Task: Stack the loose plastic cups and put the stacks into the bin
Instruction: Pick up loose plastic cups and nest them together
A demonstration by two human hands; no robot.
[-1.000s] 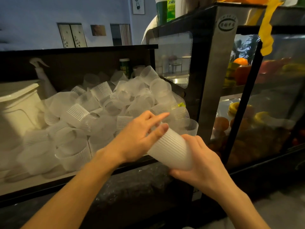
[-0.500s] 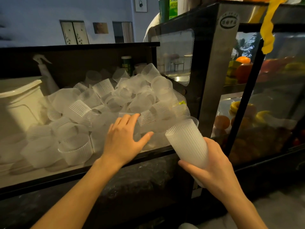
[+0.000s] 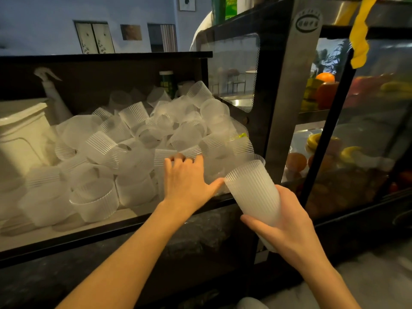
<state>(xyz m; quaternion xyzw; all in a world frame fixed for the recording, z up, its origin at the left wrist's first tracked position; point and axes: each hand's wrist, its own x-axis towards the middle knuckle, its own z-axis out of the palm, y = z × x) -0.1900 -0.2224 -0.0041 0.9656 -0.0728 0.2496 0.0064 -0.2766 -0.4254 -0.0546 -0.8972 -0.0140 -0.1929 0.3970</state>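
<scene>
A heap of loose ribbed translucent plastic cups [image 3: 138, 148] fills the dark shelf compartment ahead of me. My left hand [image 3: 187, 181] reaches into the heap at its front right, fingers curled over the rim of a loose cup [image 3: 165, 157]. Whether it grips that cup I cannot tell. My right hand [image 3: 287, 226] grips the lower part of a tall stack of cups [image 3: 254, 192], tilted with its open mouth up and to the left, just in front of the shelf's right edge. A white bin [image 3: 20, 134] with a rim stands at the shelf's left.
A spray bottle [image 3: 53, 92] stands behind the bin. A green-labelled bottle [image 3: 167, 82] stands at the back of the shelf. To the right is a glass-fronted display case [image 3: 296, 90] holding fruit. A dark stone counter edge [image 3: 196, 233] runs below the shelf.
My left hand left the stack and moved forward into the heap of loose cups. My right hand turned the stack more upright and shifted it to the right.
</scene>
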